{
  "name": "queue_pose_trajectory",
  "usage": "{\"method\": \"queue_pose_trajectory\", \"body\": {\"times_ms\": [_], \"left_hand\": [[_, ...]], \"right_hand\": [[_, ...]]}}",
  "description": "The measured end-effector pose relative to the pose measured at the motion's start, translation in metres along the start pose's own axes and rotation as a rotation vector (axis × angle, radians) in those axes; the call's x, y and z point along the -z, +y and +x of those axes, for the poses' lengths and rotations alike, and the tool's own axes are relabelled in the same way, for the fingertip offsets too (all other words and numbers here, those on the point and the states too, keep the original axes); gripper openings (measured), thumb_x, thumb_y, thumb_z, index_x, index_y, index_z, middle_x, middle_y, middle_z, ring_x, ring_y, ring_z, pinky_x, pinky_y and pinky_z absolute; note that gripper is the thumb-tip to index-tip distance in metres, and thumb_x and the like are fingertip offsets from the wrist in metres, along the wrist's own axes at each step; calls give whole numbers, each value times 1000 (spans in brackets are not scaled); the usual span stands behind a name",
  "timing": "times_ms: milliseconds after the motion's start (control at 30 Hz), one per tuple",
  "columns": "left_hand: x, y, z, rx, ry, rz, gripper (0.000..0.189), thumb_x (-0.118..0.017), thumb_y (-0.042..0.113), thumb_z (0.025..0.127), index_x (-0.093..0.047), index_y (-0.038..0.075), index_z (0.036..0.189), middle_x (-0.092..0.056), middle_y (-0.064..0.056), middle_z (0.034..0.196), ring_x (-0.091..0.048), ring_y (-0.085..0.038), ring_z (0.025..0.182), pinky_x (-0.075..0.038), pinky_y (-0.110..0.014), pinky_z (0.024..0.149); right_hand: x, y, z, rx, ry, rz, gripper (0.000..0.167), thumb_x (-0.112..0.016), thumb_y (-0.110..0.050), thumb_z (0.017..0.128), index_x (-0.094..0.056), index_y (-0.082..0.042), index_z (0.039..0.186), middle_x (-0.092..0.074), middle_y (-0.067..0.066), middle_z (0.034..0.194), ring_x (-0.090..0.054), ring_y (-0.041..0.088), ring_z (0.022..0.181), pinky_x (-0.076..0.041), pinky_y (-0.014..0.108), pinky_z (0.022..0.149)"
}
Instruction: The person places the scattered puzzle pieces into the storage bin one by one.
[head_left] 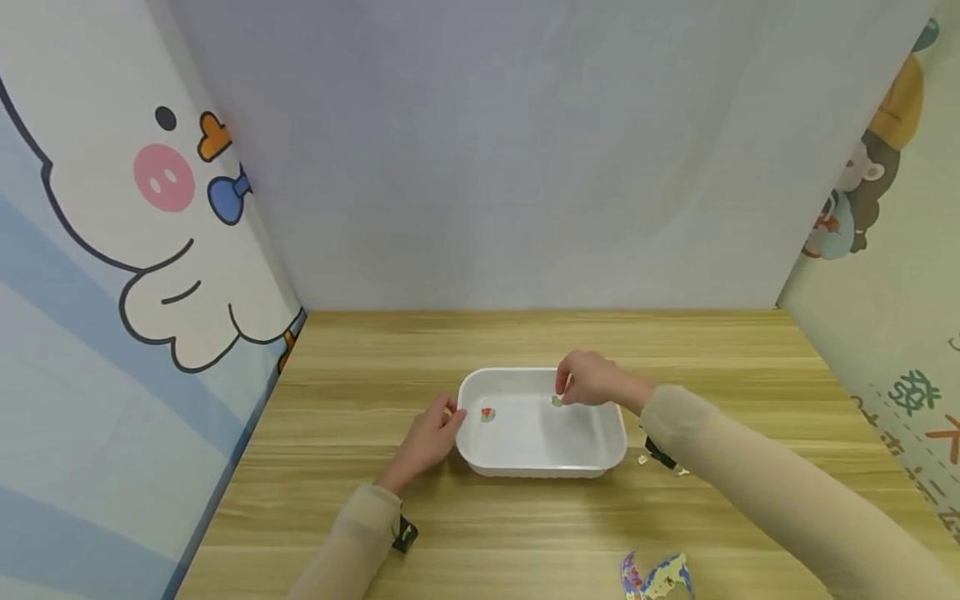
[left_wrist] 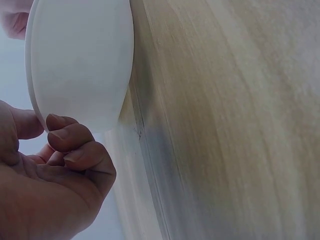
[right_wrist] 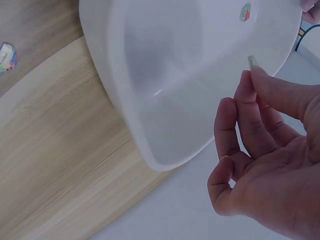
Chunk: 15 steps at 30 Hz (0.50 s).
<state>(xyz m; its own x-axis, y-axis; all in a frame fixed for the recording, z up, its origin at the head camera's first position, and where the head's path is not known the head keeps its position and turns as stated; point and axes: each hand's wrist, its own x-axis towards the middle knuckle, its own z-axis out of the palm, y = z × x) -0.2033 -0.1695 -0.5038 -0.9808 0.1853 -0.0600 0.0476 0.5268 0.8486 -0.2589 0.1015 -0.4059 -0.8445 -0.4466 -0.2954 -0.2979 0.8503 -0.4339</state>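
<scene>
A white plastic basin (head_left: pixel 517 462) stands on the wooden table. My left hand (head_left: pixel 431 432) pinches its left rim between thumb and curled fingers, as the left wrist view shows. Over the basin's far right part, my right hand (head_left: pixel 592 379) holds a small flat pale green piece (right_wrist: pixel 252 61) between thumb and forefinger. What kind of thing the piece is cannot be made out. Inside the basin, near its left end, lies a small red and green piece (head_left: pixel 487 414).
Colourful blue, red and cream scraps (head_left: pixel 663 575) lie at the table's front edge. Small pale bits (head_left: pixel 642 459) sit right of the basin beside the right sleeve. A grey-white wall (head_left: pixel 510 167) rises behind the table, with printed panels (head_left: pixel 97 333) at both sides.
</scene>
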Motion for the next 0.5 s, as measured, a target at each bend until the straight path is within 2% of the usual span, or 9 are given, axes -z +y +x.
{"method": "queue_pose_trajectory", "body": {"times_ms": [233, 333, 500], "left_hand": [[3, -1, 1, -28, 4, -9, 11, -52, 18, 99, -47, 8, 98, -50, 0, 61, -44, -14, 51, -35, -27, 47], [3, -2, 1, -53, 2, -8, 11, -51, 17, 99, -47, 7, 98, -49, 1, 59, -43, -13, 50, -34, -27, 46], [2, -2, 0, -54, -8, -25, 11, -51, 17, 100, -46, 8, 97, -47, 1, 58, -42, -12, 48, -34, -27, 45]], "right_hand": [[-9, -20, 21, -19, -48, -102, 9, -76, -10, 80, -68, -12, 76, -61, -3, 73, -56, 17, 69, -44, 36, 63], [-15, -27, 29, -24, -58, -108, 10, -76, -10, 80, -68, -11, 74, -60, -3, 70, -56, 16, 67, -45, 34, 61], [-28, -38, 41, -23, -46, -136, 12, -76, -8, 79, -68, -10, 71, -60, -3, 66, -56, 16, 64, -46, 29, 58]]}}
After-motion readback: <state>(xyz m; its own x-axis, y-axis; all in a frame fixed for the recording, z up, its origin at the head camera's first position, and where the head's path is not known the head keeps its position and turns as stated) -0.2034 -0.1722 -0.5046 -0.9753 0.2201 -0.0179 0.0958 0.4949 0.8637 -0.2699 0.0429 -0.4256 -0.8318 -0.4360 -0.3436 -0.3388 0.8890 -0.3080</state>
